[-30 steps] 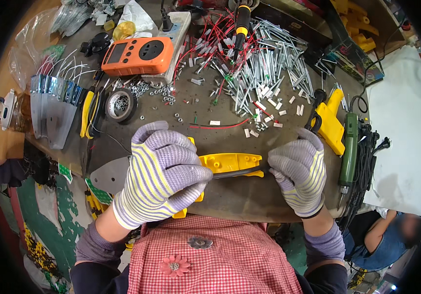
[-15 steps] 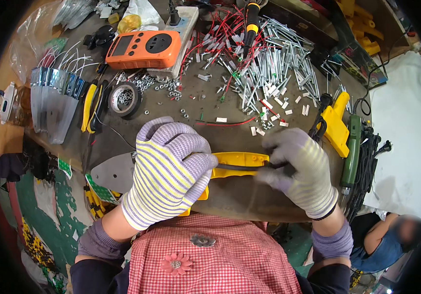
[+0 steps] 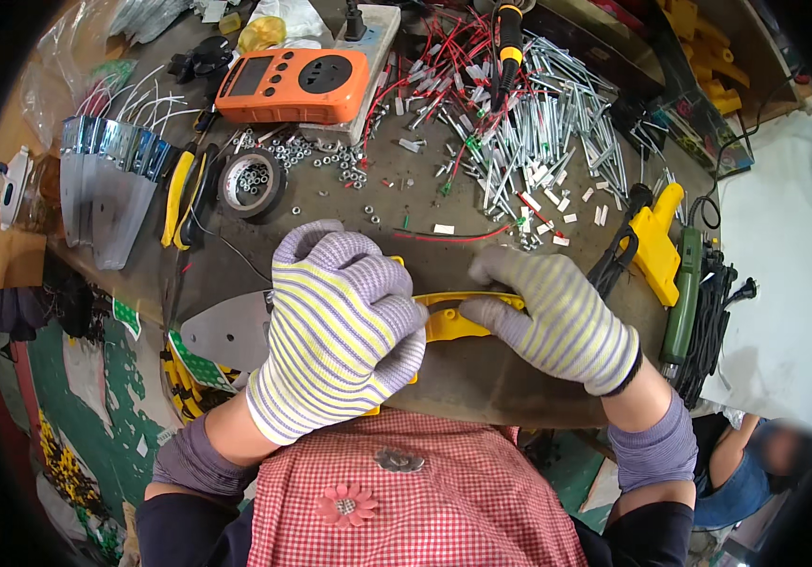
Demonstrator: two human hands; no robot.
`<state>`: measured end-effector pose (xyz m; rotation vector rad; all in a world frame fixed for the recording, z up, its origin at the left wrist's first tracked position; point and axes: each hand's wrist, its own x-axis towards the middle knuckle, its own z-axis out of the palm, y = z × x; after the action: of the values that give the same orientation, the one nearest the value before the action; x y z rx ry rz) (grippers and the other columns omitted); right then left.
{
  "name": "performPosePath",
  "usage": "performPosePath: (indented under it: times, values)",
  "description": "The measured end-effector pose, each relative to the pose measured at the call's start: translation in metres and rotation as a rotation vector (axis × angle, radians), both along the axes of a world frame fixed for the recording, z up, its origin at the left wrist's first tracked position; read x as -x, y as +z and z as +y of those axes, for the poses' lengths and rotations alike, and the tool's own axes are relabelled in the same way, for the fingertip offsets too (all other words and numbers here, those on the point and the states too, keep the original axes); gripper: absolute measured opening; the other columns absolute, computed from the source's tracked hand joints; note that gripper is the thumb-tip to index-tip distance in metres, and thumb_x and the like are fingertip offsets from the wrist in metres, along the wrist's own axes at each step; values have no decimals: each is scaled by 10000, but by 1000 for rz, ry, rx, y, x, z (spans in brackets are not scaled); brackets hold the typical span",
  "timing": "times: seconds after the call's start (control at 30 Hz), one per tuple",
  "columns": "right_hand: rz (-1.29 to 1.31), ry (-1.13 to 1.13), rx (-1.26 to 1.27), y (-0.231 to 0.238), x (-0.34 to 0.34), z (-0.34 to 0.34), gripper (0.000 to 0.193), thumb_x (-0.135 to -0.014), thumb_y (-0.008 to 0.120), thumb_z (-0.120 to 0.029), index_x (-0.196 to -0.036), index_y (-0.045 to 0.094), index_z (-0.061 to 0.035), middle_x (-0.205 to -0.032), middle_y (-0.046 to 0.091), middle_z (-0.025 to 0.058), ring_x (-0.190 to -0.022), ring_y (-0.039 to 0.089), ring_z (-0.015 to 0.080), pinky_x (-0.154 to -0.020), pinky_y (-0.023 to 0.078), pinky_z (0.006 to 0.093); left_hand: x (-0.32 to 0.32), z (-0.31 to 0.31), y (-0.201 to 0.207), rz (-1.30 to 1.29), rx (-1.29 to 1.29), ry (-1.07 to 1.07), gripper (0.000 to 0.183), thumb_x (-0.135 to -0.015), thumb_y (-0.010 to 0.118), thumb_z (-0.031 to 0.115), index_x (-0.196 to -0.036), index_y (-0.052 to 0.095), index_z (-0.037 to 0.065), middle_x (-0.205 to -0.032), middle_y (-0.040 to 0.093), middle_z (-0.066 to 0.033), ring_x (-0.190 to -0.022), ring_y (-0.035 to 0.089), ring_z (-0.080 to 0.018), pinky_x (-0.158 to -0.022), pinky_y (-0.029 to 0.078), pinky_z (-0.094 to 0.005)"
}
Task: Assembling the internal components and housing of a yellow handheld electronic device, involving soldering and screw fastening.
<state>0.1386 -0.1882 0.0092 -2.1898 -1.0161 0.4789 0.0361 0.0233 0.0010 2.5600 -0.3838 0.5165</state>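
A yellow plastic handle shell (image 3: 453, 326) lies across the near part of the bench, its hollow side up. My left hand (image 3: 345, 326), in a striped knit glove, is closed over its left part and hides most of that end. From beyond this hand a flat grey metal plate (image 3: 226, 333) sticks out to the left. A short stretch of dark cord (image 3: 442, 305) shows in the shell's channel. My right hand (image 3: 562, 321), gloved likewise, is curled at the shell's right end, thumb against the shell and index finger above it; its other fingertips are hidden.
Beyond my hands stand an orange multimeter (image 3: 293, 85), a tape roll (image 3: 251, 184) holding nuts, and a heap of long screws (image 3: 557, 123) with red wires. Yellow-handled pliers (image 3: 179, 198) lie left. A green power tool (image 3: 682, 298) and yellow handle (image 3: 656, 244) lie right.
My right hand has moved left and inward onto the shell's right end, and the dark cord between my hands is now mostly covered. My left hand keeps its grip. The whole view has shifted slightly.
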Motion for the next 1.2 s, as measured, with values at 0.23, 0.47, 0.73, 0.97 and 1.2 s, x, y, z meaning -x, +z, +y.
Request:
performPosePath:
  times: [0.23,0.47,0.73,0.97,1.2]
  values:
    - [1,99,3,-2,-2,6,212,-900,647,-216,-1023,657,-43,-801,660,211,-772,647,423,-684,512,498,-1,-2,2,68,-100,-26,142,-602,758,244,-722,709,188,-875,642,22,-928,591,-253,-1004,370,-551]
    - [-89,99,51,1,-1,8,176,-904,635,-228,-989,654,-76,-747,656,186,-732,647,411,-650,497,516,33,-2,3,-82,-377,90,194,-677,749,247,-869,729,255,-1195,647,2,-1145,539,-262,-1060,312,-574]
    - [-126,108,47,2,5,6,175,-924,620,-240,-988,635,-78,-720,648,168,-702,647,393,-633,498,503,47,11,-18,45,-210,70,389,-720,710,411,-1100,736,329,-1501,453,-161,-1311,433,-434,-1078,312,-596]
    - [-319,192,-6,25,4,32,275,-887,606,-185,-1140,632,-78,-1016,642,155,-961,627,370,-829,505,455,47,11,-18,48,-147,113,289,-781,690,429,-1031,768,307,-1542,374,-208,-1345,377,-492,-1070,337,-576]
    - [-201,443,-155,5,-2,79,395,-782,678,-192,-1126,688,3,-1241,608,188,-1142,572,376,-977,478,462,50,18,-23,-48,-177,102,241,-822,704,494,-932,792,299,-1552,335,-243,-1380,327,-510,-1122,294,-572]
